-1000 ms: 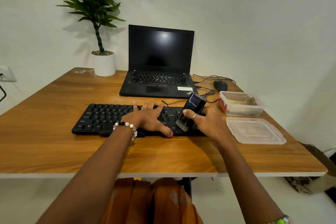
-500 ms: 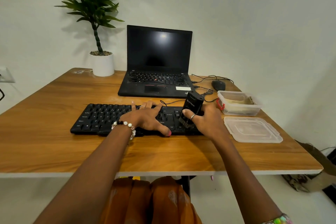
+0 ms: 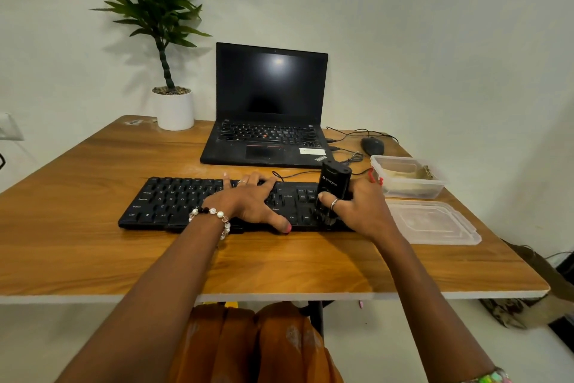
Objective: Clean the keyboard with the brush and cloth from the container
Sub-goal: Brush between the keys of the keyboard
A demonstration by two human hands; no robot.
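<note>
A black keyboard (image 3: 174, 201) lies across the middle of the wooden desk. My left hand (image 3: 248, 201) rests flat on its keys near the centre, fingers spread. My right hand (image 3: 360, 210) grips a black brush (image 3: 334, 183) by its chunky body, held nearly upright with the bristles down on the keys at the keyboard's right end. A clear plastic container (image 3: 435, 188) stands to the right of the keyboard with a pale cloth (image 3: 400, 172) inside it.
The container's clear lid (image 3: 435, 224) lies in front of it near the desk's right edge. An open black laptop (image 3: 270, 109) sits behind the keyboard, a black mouse (image 3: 372, 145) and cables to its right. A potted plant (image 3: 174, 103) stands at the back left.
The brush has tipped from a slant to nearly upright and its bristles have dropped onto the keys at the right end. My left hand stays on the keyboard.
</note>
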